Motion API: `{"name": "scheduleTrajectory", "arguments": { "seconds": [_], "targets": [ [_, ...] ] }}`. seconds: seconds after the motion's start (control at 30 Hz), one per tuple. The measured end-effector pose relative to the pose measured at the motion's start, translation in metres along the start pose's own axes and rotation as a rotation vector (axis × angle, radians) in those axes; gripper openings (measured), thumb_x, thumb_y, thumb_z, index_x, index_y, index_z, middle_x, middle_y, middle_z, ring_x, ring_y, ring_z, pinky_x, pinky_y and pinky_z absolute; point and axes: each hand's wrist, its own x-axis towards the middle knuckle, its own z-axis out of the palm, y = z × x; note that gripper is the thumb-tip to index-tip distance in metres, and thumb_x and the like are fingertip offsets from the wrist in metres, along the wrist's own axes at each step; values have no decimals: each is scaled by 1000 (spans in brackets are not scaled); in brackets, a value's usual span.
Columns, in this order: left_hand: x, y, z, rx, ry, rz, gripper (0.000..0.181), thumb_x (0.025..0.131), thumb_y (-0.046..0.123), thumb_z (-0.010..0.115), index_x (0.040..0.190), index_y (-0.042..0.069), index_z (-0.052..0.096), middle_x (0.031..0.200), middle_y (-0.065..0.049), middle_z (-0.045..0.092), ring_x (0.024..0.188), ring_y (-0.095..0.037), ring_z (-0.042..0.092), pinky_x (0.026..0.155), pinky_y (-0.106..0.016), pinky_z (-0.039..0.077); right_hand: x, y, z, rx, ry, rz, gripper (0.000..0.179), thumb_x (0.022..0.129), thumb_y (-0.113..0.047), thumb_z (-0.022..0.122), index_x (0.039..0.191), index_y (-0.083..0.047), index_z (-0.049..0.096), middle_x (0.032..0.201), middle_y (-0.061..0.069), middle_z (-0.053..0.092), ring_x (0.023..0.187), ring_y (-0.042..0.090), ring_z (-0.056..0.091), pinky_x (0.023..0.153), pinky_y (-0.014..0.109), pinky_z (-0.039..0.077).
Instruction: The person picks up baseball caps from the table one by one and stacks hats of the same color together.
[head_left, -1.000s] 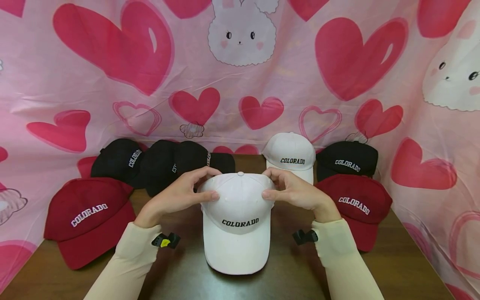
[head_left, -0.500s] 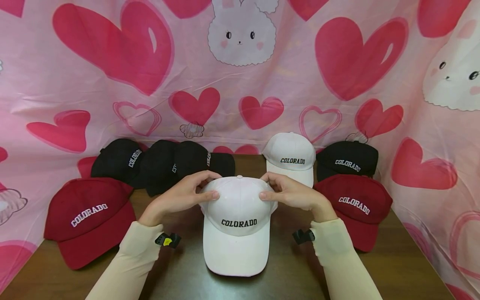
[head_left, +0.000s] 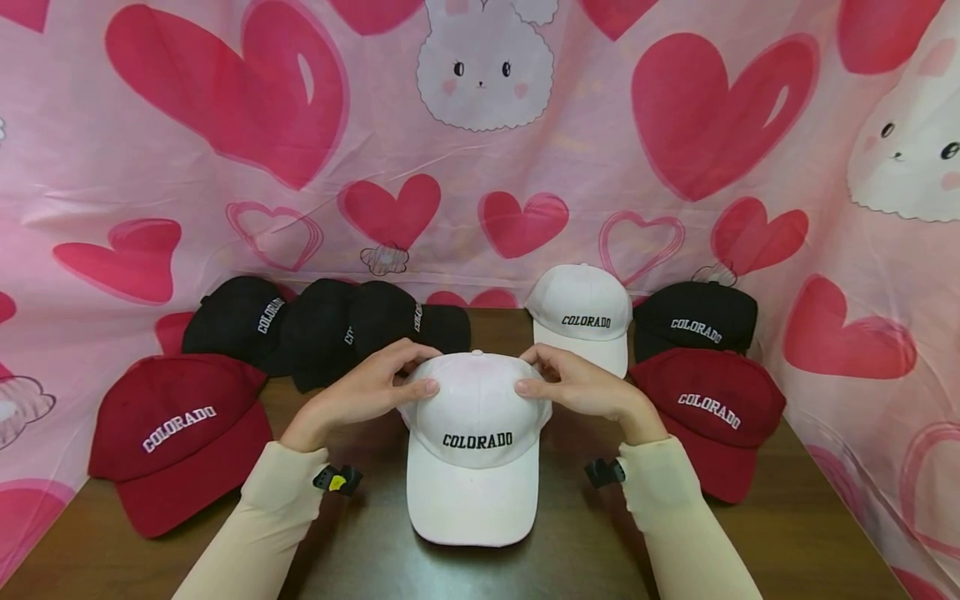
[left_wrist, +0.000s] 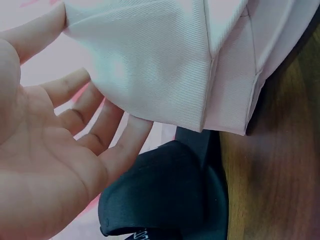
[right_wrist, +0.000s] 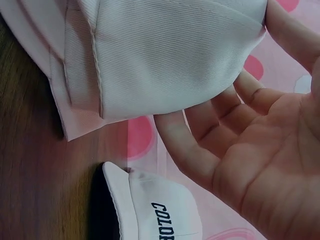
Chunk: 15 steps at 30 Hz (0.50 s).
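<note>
A white baseball cap (head_left: 474,492) with COLORADO in dark letters faces me at the middle of the table, brim toward the near edge. On the left side of its crown, my left hand (head_left: 367,385) grips it, thumb in front and fingers behind. My right hand (head_left: 585,385) holds the other side of the crown the same way. In the left wrist view the fingers (left_wrist: 131,139) curl behind the cap's cloth. The right wrist view likewise has fingers (right_wrist: 180,145) passing behind the crown, which hides their tips.
Several black caps (head_left: 315,325) overlap at the back left, behind a red cap (head_left: 187,442). To the right stand another white cap (head_left: 581,304), a black cap (head_left: 697,312) and a red cap (head_left: 712,417) on the wooden table (head_left: 360,558). A pink heart-patterned cloth (head_left: 525,158) hangs behind.
The held white cap dropped slightly and shifted a touch left, then its brim rose a little. Both hands moved slightly with it, keeping their hold. The other caps stayed put.
</note>
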Motion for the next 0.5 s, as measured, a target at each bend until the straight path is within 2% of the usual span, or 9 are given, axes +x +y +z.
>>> {"name": "scheduleTrajectory", "arguments": {
  "seconds": [0.23, 0.37, 0.5],
  "targets": [
    [1, 1, 1, 24, -1, -35, 52, 98, 32, 78, 145, 15, 63, 116, -8, 55, 106, -25, 53, 90, -37, 56, 1, 1, 2, -40, 35, 28, 38, 100, -31, 75, 129, -10, 60, 109, 8, 65, 102, 27, 61, 89, 43, 58],
    [1, 2, 3, 37, 15, -60, 55, 94, 33, 83, 143, 14, 64, 114, -8, 55, 103, -26, 55, 87, -35, 58, 1, -1, 2, -60, 42, 29, 39, 100, -32, 74, 130, -11, 61, 112, 7, 65, 105, 27, 61, 89, 42, 57],
    [1, 3, 4, 30, 30, -67, 55, 92, 32, 84, 141, 13, 65, 115, -9, 55, 105, -27, 57, 89, -35, 60, 1, 0, 1, -59, 34, 24, 43, 98, -30, 78, 131, -11, 60, 115, 8, 64, 107, 27, 61, 92, 40, 59]
  ]
}}
